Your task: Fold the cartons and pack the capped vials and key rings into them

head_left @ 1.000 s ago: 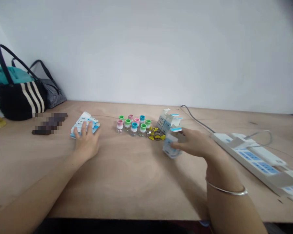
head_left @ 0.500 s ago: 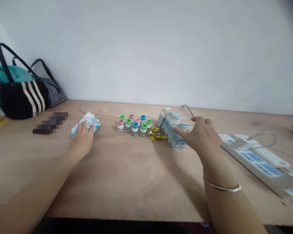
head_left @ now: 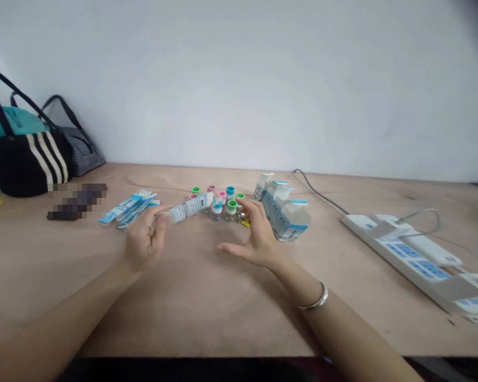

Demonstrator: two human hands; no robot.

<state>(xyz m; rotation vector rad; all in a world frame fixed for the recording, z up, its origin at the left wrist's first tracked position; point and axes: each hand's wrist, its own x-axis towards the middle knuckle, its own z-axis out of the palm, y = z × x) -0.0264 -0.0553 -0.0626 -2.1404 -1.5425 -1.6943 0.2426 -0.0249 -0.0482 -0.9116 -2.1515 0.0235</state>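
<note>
My left hand (head_left: pixel 145 239) is closed on a flattened white-and-blue carton (head_left: pixel 189 208), lifted above the table and pointing right. Behind that hand lies a loose pile of flat blue-and-white cartons (head_left: pixel 129 207). My right hand (head_left: pixel 257 236) holds nothing; its thumb and fingers are spread toward the carton. Several small clear bottles (head_left: pixel 231 211) with green, pink and blue tops stand just behind the two hands, some hidden by the lifted carton. Small yellow pieces (head_left: pixel 245 223) are mostly covered by my right hand. Several opened upright cartons (head_left: pixel 284 212) stand in a row beside it.
A white power strip (head_left: pixel 406 260) with plugs and a grey cable lies at the right. A dark, pixelated object (head_left: pixel 77 201) rests at the left, near a black striped bag (head_left: pixel 27 159) and a grey striped bag (head_left: pixel 85 151). A wall rises behind the table.
My left hand has picked a flat carton off the pile and moved it right, and the pile has spread out. My right hand has left the upright cartons and moved left.
</note>
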